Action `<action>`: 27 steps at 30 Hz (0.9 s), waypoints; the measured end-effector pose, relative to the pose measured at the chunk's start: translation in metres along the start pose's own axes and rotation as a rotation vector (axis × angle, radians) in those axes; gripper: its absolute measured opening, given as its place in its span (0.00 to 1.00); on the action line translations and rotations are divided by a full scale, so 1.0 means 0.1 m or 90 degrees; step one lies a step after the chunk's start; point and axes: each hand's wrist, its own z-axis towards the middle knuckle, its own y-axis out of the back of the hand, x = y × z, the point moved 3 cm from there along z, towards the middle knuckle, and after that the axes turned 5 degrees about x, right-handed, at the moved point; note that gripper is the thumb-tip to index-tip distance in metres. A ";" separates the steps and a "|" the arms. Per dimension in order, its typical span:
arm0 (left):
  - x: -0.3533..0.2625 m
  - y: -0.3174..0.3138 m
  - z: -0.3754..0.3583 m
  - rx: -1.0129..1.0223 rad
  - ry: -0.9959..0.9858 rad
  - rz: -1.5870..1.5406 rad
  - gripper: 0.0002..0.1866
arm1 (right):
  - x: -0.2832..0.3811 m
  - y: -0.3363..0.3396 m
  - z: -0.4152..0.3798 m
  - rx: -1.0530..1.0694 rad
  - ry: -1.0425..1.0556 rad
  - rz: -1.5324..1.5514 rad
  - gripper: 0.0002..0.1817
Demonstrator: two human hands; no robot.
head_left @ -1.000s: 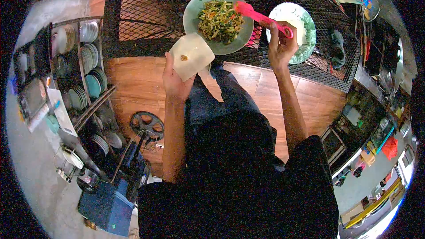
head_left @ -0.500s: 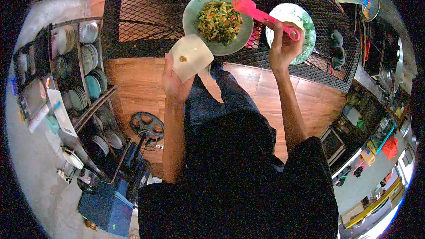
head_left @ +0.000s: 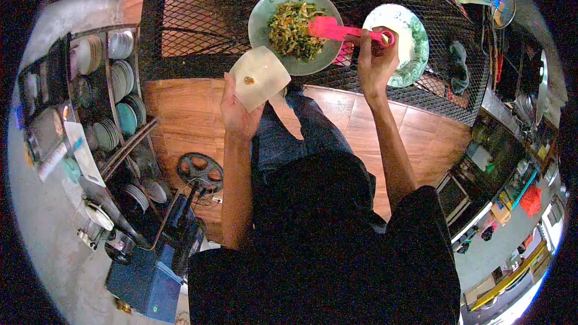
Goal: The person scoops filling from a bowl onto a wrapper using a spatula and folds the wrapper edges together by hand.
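A pale, thin square wrapper point(head_left: 261, 78) with a small brown bit of food on it lies on my left hand point(head_left: 239, 111), whose fingers are under and around its lower left edge. Chopped vegetable filling point(head_left: 295, 33) fills the middle of a grey-green plate point(head_left: 265, 9). My right hand point(head_left: 379, 63) is closed on the handle of a pink spatula point(head_left: 346, 29), its blade at the right side of the filling. Partly behind my right hand is a white plate with a green rim point(head_left: 415, 63), holding something pale.
Both plates stand on a black mesh table point(head_left: 211, 21). A rack of stacked plates point(head_left: 123, 78) is at the left, above a blue box point(head_left: 144, 283). A dark cloth point(head_left: 459, 66) lies at the table's right. Below is a wooden-look floor point(head_left: 186, 105).
My right hand has moved slightly left and down with the pink spatula, whose blade has gone lower, onto the filling. My left hand and the wrapper have hardly moved.
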 end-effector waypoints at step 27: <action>0.17 -0.03 0.23 0.090 -0.024 -0.040 0.28 | 0.03 0.04 -0.10 -0.014 -0.177 0.454 0.09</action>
